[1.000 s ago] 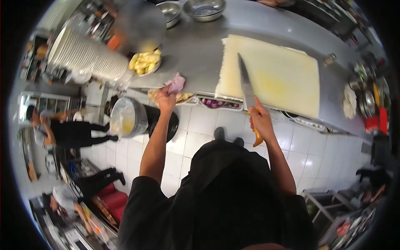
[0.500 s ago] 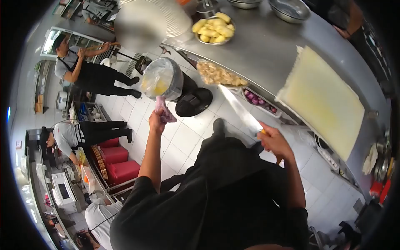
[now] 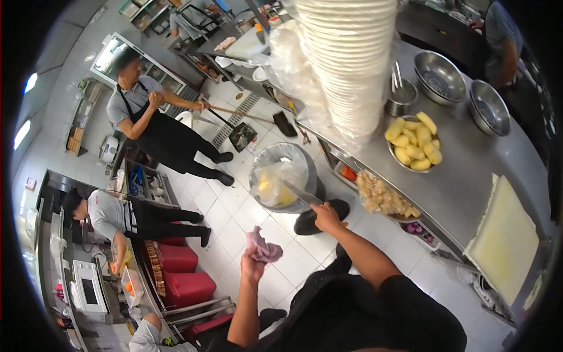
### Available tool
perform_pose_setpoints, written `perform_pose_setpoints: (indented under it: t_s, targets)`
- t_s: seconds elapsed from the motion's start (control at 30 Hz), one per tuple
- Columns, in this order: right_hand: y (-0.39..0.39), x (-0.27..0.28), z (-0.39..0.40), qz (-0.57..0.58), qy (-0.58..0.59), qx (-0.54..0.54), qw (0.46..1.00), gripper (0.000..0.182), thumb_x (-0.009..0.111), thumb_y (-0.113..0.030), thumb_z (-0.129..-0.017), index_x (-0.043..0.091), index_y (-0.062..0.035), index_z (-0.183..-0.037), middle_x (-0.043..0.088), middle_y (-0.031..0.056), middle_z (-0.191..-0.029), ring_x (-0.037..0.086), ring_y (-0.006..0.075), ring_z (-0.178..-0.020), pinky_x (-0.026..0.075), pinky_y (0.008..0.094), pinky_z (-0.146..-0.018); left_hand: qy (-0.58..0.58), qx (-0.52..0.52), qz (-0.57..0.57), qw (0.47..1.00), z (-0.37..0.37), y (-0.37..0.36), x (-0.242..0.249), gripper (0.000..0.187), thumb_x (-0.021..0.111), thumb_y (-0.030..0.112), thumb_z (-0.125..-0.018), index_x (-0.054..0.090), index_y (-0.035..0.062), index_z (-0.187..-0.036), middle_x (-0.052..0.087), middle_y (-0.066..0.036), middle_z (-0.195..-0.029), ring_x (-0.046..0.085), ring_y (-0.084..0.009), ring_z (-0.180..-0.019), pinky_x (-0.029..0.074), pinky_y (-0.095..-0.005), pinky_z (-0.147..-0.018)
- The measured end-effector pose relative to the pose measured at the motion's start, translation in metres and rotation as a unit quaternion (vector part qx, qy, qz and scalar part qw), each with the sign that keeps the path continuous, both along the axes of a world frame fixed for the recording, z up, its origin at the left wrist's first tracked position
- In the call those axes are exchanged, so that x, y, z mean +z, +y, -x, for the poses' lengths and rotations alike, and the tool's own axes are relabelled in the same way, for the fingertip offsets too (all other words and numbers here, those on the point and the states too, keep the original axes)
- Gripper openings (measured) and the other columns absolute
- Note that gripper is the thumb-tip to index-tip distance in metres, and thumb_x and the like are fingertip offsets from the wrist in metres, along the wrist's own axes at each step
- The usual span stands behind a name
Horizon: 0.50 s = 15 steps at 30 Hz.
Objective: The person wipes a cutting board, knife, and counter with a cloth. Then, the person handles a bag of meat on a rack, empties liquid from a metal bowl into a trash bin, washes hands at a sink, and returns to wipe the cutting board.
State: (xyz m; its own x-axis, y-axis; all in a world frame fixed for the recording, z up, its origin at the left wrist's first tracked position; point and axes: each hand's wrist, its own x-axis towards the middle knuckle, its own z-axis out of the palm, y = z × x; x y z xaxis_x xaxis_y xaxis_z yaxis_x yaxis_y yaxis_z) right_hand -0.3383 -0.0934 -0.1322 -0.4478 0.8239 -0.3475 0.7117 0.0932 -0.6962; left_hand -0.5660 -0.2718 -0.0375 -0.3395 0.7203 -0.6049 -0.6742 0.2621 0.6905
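Observation:
My right hand (image 3: 327,218) is closed around the handle of a large kitchen knife (image 3: 303,194). Its blade points up and left, over the near rim of a bin (image 3: 275,206) lined with a clear plastic bag. Inside the bag some yellow matter shows, partly veiled by the plastic. Below and left of the bin, my left hand (image 3: 252,267) grips a crumpled pinkish-purple cloth (image 3: 265,245). The cloth hangs apart from both knife and bin.
A steel counter (image 3: 454,176) on the right bears peeled yellow produce (image 3: 417,141), metal bowls (image 3: 440,76), stacked white containers (image 3: 352,64) and a cutting board (image 3: 504,234). One person (image 3: 152,111) stands with a broom and dustpan (image 3: 241,136); another person (image 3: 108,214) works at the left counter.
The view has turned, bringing the counter further into sight. My right hand has swung the knife from beside the counter to the bin. My left hand and the cloth are now lower, away from the bin.

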Motion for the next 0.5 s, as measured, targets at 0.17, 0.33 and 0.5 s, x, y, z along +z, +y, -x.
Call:
perform_pose_setpoints:
  t_s: [0.17,0.33,0.5]
  targets:
    - [-0.002,-0.047,0.02,0.001,-0.103,-0.012,0.995,0.029,0.041,-0.021,-0.095,0.056,-0.0085,-0.116,0.049,0.0172,-0.117,0.053,0.0349,-0.107,0.045,0.0472,-0.088,-0.089,0.017,-0.057,0.994,-0.01,0.005,0.027,0.057,0.052,0.009,-0.074,0.04,0.0027,-0.13,0.049,-0.013,-0.123,0.044,-0.0317,-0.117,0.032,-0.0506,-0.104]
    - [-0.046,-0.011,-0.045,-0.016,-0.095,-0.008,0.995,0.035,0.049,-0.009,-0.08,0.058,-0.0104,-0.114,0.051,0.0217,-0.11,0.056,0.0379,-0.098,0.047,0.0457,-0.083,-0.131,0.019,-0.066,0.989,-0.01,0.02,0.027,0.058,0.053,0.006,-0.073,0.04,0.0011,-0.129,0.05,-0.014,-0.122,0.045,-0.0317,-0.117,0.033,-0.0488,-0.105]
    - [-0.099,0.06,-0.128,0.041,-0.085,-0.063,0.994,0.047,0.053,-0.003,-0.072,0.06,-0.0153,-0.117,0.054,0.0224,-0.103,0.057,0.0411,-0.095,0.047,0.0459,-0.084,-0.127,-0.039,-0.1,0.986,-0.031,0.056,0.023,0.056,0.055,0.005,-0.074,0.042,0.0003,-0.127,0.051,-0.013,-0.12,0.047,-0.0297,-0.115,0.034,-0.0447,-0.104]
